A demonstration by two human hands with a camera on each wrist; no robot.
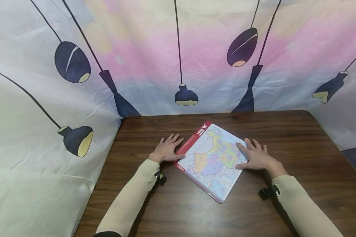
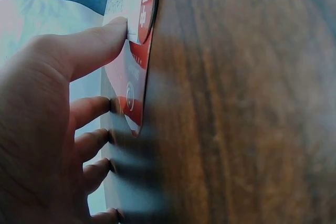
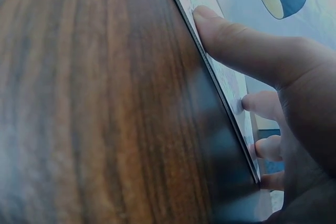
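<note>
The map board [image 1: 212, 159] lies flat on the surface [image 1: 299, 138] between my hands, long axis angled away to my left. My left hand [image 1: 167, 150] rests flat, thumb touching its red edge; my right hand [image 1: 256, 156] lies spread on its right side.

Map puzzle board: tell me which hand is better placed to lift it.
Left, probably. The left hand has its thumb at the map puzzle board edge; the right hand lies flat on top.

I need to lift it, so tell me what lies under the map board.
The flat red-edged map board lies on the dark wooden table; right hand rests on top. Anything beneath is covered.
</note>
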